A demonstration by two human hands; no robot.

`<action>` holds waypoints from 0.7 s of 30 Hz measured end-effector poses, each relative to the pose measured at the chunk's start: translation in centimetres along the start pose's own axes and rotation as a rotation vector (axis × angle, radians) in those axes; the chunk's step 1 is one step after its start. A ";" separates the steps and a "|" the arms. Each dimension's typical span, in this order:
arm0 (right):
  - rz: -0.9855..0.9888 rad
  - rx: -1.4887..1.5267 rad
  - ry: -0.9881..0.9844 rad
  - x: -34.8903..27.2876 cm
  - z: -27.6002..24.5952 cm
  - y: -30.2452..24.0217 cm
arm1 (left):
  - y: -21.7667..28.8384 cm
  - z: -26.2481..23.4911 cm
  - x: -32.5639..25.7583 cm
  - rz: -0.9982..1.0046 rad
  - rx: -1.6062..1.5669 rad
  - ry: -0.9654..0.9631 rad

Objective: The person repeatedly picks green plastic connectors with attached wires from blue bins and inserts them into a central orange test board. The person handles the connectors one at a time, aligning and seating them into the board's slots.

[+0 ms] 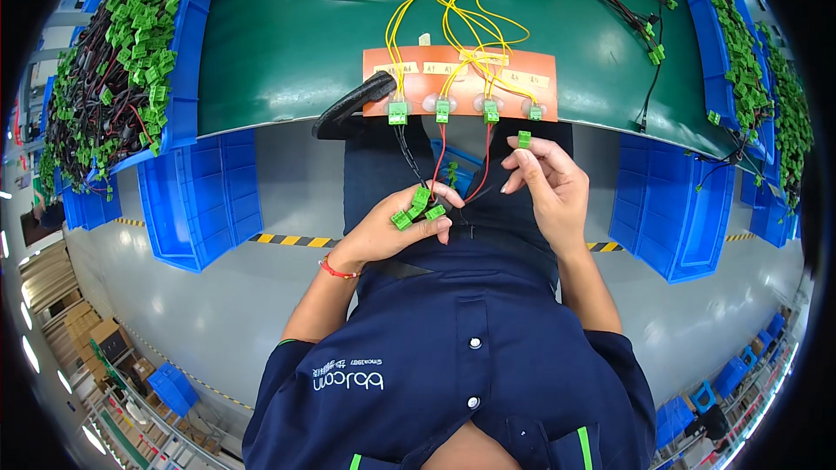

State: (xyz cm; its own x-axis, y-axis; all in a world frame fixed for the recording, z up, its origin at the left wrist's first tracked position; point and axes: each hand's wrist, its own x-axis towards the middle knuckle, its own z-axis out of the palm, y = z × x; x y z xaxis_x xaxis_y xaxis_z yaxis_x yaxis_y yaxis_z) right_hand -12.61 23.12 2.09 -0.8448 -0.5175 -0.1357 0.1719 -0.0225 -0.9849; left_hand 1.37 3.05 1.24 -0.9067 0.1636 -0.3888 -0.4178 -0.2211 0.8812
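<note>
My left hand (383,228) is closed around several green terminal plugs (420,198) on thin wires, below the table's front edge. My right hand (559,196) pinches one green terminal plug (523,139) between thumb and fingertips, just below the rightmost green socket (535,111). This socket and several others line the front edge of an orange board (409,57). Black wires (409,157) hang from the leftmost socket toward my left hand. Red wires (487,157) run down from the two middle sockets. Yellow wires (475,0) rise from behind the sockets.
The board lies on a green table (287,52), with a black handle-like piece (353,104) at its left end. Blue bins of green-plugged cables stand left (180,78) and right (697,26). Blue crates (196,200) sit lower on both sides. Loose cables (610,0) lie at the back right.
</note>
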 end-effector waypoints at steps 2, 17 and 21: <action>-0.183 -0.249 0.066 0.3 0.4 -0.7 | 0.1 0.6 0.0 0.028 -0.001 0.044; 0.012 0.602 -0.296 0.9 -2.1 -1.5 | -1.9 0.8 0.0 0.063 0.199 0.019; -0.023 0.562 -0.277 0.5 -2.6 -1.8 | -2.3 0.2 0.5 0.216 0.466 -0.018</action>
State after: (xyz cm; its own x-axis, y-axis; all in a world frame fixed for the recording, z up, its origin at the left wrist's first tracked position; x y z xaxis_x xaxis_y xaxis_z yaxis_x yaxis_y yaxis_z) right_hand -14.67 25.11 3.51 -0.7015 -0.7126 -0.0078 0.4592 -0.4436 -0.7696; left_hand 1.90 3.86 -0.92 -0.9665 0.1792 -0.1836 -0.1470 0.1994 0.9688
